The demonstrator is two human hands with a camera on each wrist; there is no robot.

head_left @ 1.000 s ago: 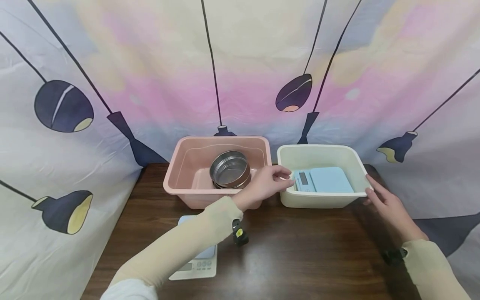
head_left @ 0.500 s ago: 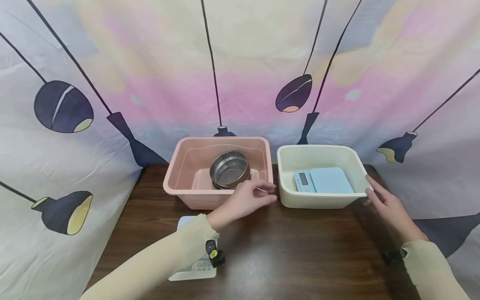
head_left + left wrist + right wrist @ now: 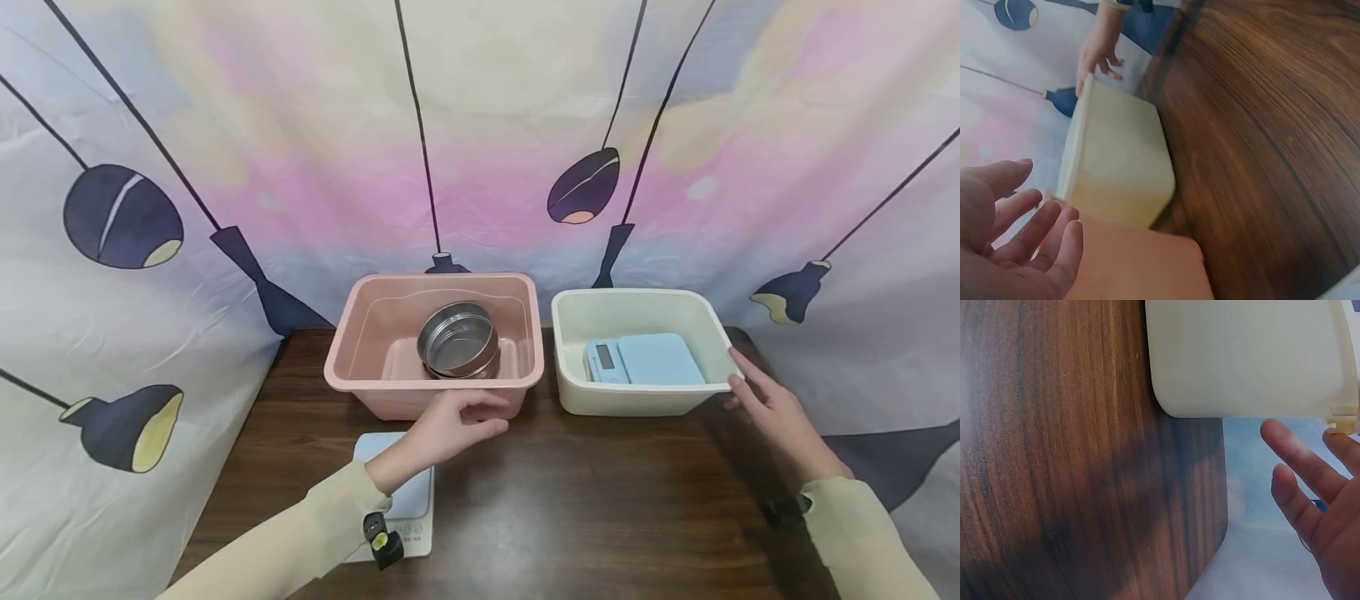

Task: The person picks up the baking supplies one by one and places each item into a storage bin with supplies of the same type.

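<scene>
In the head view my left hand [image 3: 459, 425] hovers before the front wall of a pink bin [image 3: 341, 367]. Its fingers are loosely bent with nothing between them, as the left wrist view also shows. Round metal sieves [image 3: 457, 342] are stacked in that bin. My right hand [image 3: 780, 421] touches the right rim of a cream bin [image 3: 637, 402] with fairly straight fingers; the right wrist view shows other fingers [image 3: 1300, 456] hanging off it. A light blue kitchen scale [image 3: 660, 360] lies inside the cream bin. Below my left wrist a white-and-blue scale [image 3: 408, 500] is partly hidden.
Both bins stand side by side at the back of a dark wooden table [image 3: 585, 517]. Behind them hangs a cloth backdrop [image 3: 495, 167] printed with lamps. The table's right edge runs close beneath my right hand.
My left hand has drawn back from the cream bin's left end, leftward and toward me, to the front of the pink bin. My right hand stays at the cream bin's rim.
</scene>
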